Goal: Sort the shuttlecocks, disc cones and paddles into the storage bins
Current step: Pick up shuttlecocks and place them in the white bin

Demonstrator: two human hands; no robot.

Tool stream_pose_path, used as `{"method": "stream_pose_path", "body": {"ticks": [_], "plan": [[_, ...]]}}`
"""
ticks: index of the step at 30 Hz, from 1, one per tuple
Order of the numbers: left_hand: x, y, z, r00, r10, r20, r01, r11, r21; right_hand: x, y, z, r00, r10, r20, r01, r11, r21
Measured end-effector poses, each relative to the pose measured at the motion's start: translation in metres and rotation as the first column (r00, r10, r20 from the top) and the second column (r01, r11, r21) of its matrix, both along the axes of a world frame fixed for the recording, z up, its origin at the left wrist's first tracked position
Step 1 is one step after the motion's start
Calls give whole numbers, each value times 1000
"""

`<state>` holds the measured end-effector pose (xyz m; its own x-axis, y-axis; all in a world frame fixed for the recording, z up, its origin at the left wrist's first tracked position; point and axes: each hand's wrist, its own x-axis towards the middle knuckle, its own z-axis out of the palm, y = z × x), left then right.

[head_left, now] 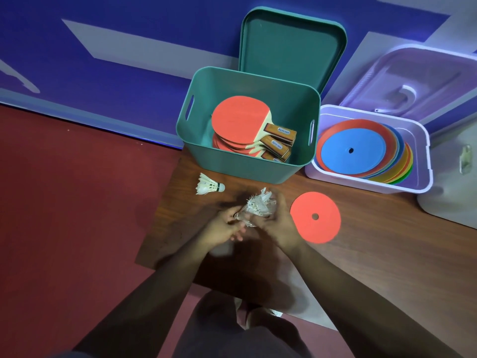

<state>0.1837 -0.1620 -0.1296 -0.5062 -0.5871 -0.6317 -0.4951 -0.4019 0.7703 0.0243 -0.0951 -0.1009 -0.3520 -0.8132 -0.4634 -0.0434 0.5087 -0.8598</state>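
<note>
Both hands meet over the middle of the wooden table (387,241) around a bunch of white shuttlecocks (259,206). My left hand (225,226) grips the cork end of the bunch and my right hand (277,223) curls round its feathers. One more shuttlecock (209,186) lies on its side to the left. A flat red disc cone (315,217) lies just right of my right hand. The green bin (198,140) holds several red paddles (240,120). The lilac bin (423,156) holds a stack of coloured disc cones (353,148).
The green lid (291,47) leans upright behind the green bin. A lilac lid (413,81) leans behind the lilac bin. A pale container (454,177) stands at the far right. Red floor lies left of the table's edge; my legs are below.
</note>
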Motion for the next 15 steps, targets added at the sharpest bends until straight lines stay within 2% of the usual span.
{"method": "stream_pose_path", "body": {"ticks": [3, 6, 7, 9, 10, 12, 13, 14, 15], "plan": [[4, -3, -9, 999, -2, 45, 7, 992, -124, 2, 1, -5, 1000, -21, -15, 21, 1000, 13], [5, -5, -10, 958, -183, 221, 235, 943, -236, 2, 2, -14, 997, -27, -72, 30, 999, 39], [5, -8, -6, 944, -198, 265, 265, 932, -247, 2, 2, -15, 996, -43, -83, 46, 998, 43], [7, -19, -1, 940, -123, 319, 237, 907, -349, 0, 2, -13, 992, -86, -93, 90, 995, 41], [10, -25, 1, 944, -34, 327, 205, 838, -506, 0, 2, -13, 991, -101, -84, 104, 994, 42], [16, -40, 4, 930, 163, 330, 195, 542, -818, -1, 1, -14, 989, -141, -44, 144, 988, 52], [19, -48, 3, 904, 239, 353, 225, 435, -872, -2, 1, -16, 986, -165, -31, 166, 985, 55], [22, -56, 3, 881, 265, 393, 271, 397, -877, -3, 0, -15, 983, -185, -24, 186, 981, 55], [24, -62, 0, 862, 226, 455, 340, 408, -847, -4, 0, -16, 980, -197, -27, 198, 979, 53]]}}
